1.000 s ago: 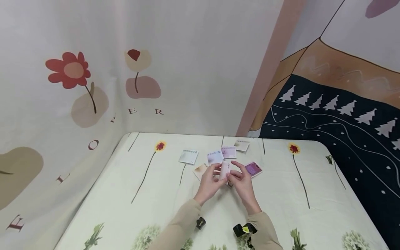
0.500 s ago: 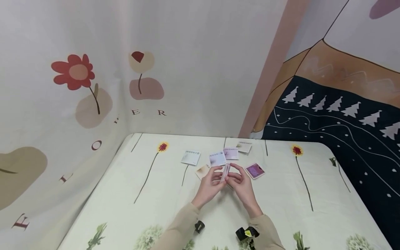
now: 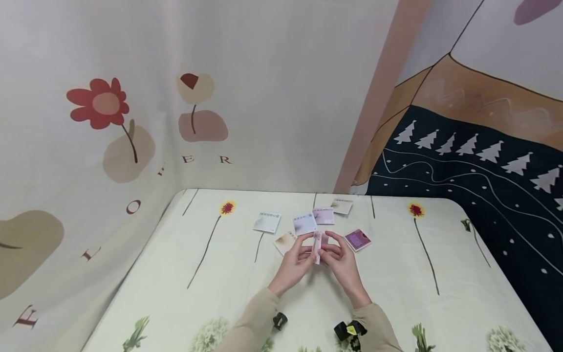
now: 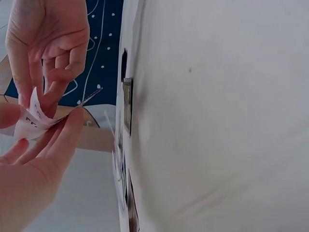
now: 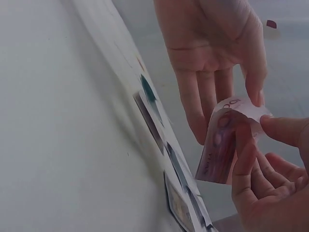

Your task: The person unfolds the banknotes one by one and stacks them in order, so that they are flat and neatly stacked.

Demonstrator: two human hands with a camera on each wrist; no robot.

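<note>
A pinkish-red banknote marked 100 and YUAN is held above the table between both hands. My left hand pinches its left side, thumb in front and fingers behind. My right hand pinches the other side between thumb and index finger. In the right wrist view the banknote bends over at its top into a curved fold. The left wrist view shows the banknote with one flap standing up. Just beyond the hands lie a brownish folded note and a bluish folded note.
Further folded notes lie on the white flowered tablecloth: a greenish one, a lilac one and a pale one. A dark purple one is at the right. Patterned cloth hangs behind the table.
The banknote has turned from showing a broad face to a narrow, folded strip, with another flap visible to its right. Both hands keep hold of it in nearly the same place.
</note>
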